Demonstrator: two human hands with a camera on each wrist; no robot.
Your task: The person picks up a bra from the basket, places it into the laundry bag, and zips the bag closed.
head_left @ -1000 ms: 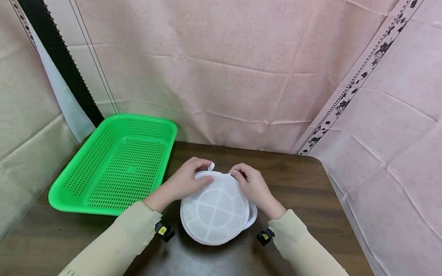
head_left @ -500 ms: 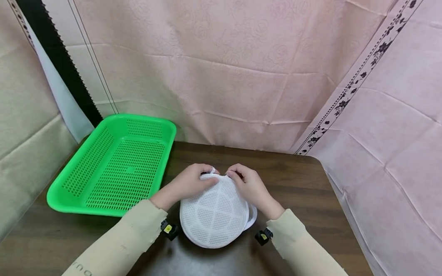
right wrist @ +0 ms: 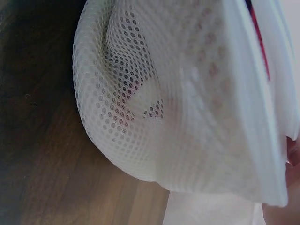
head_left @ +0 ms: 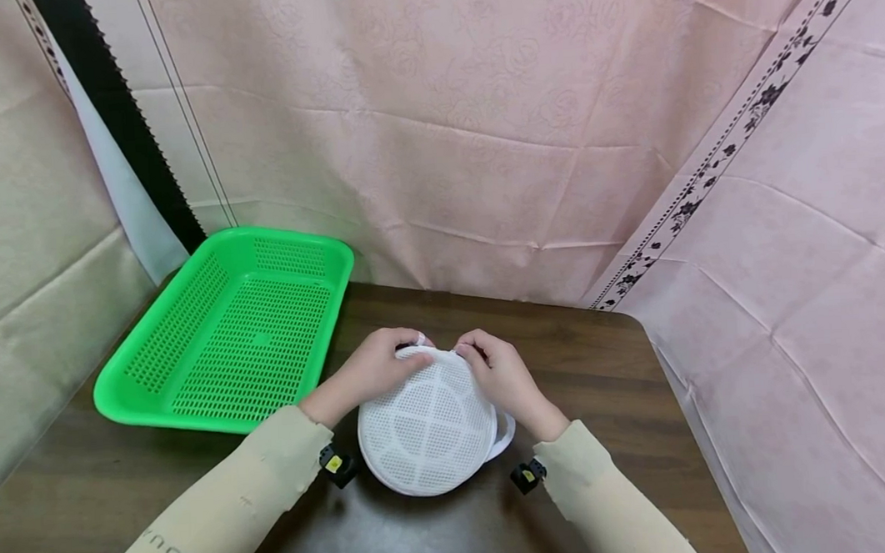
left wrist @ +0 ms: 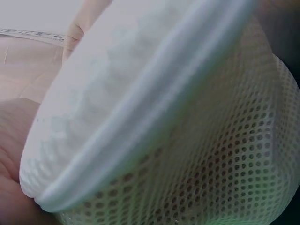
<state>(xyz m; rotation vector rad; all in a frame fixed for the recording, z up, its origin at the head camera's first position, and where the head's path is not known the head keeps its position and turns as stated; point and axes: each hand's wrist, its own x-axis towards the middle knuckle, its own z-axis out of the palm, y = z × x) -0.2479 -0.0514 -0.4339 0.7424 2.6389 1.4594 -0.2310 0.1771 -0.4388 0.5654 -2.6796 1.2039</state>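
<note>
A round white mesh laundry bag (head_left: 426,428) stands between both hands over the table. Its lid faces up and a white strap loop (head_left: 505,437) sticks out at its right side. My left hand (head_left: 376,372) grips the far left rim, thumb on top of the mesh, beside a small white tab (head_left: 420,339). At the far edge, close by, my right hand (head_left: 502,378) pinches the rim with thumb and curled forefinger. The left wrist view shows the bag's piped rim (left wrist: 140,112) large. In the right wrist view, a red strip (right wrist: 260,44) shows in a gap at the rim.
To the left stands a green perforated plastic basket (head_left: 261,340), its near right edge close to the left forearm. The brown wooden table (head_left: 582,361) extends to the right. Pinkish cloth (head_left: 480,141) hangs behind and at both sides.
My left hand moved right along the rim, nearer the right hand, then held about still. The lid tilted slightly with it. My right hand shifted slightly left, still pinching the rim.
</note>
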